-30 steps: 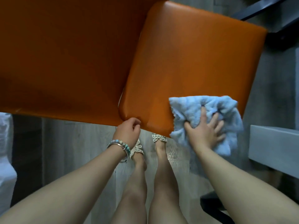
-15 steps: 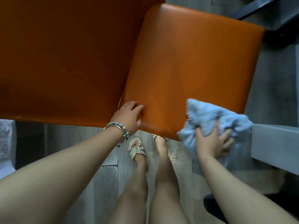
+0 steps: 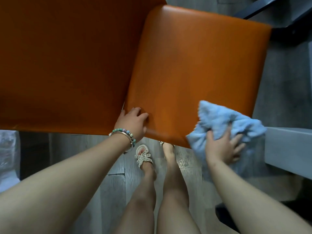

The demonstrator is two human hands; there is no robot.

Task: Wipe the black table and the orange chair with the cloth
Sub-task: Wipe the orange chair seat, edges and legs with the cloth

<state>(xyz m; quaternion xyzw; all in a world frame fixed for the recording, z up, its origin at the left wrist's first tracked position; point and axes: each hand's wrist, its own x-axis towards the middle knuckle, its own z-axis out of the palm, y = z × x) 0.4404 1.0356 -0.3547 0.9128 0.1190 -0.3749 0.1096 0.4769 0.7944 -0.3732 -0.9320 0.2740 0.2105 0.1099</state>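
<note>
1. The light blue cloth (image 3: 217, 119) lies at the near right corner of the orange chair (image 3: 194, 65), partly on the seat and partly hanging past its edge. The right hand (image 3: 221, 147) presses it with spread, fairly straight fingers and is not clenched round it. With so little cloth backed by the seat, an outward stroke would likely push it off the corner onto the wood-look floor (image 3: 114, 183).
2. The cloth is bunched into a ridge ahead of the fingers. A crumpled wad probably touches the leather only in patches, so streaks may go unwiped.
3. The left hand (image 3: 133, 122) holds the seat's near left corner, fingers curled on top and thumb toward the gap beside the backrest (image 3: 67, 65). If that hold slackens during a firm stroke, the chair could shift, and the thumb could get nipped in the gap.
4. The beaded bracelets (image 3: 125, 134) sit close to the seat edge and could scuff it.
5. A grey ledge (image 3: 287, 149) stands just beside the right hand, so a wide sweep risks knocking the knuckles.
6. Most of the seat and the backrest lie beyond the cloth. The black table cannot be identified for certain, only a dark bar (image 3: 263, 5) at the top right, so those surfaces could be skipped.
</note>
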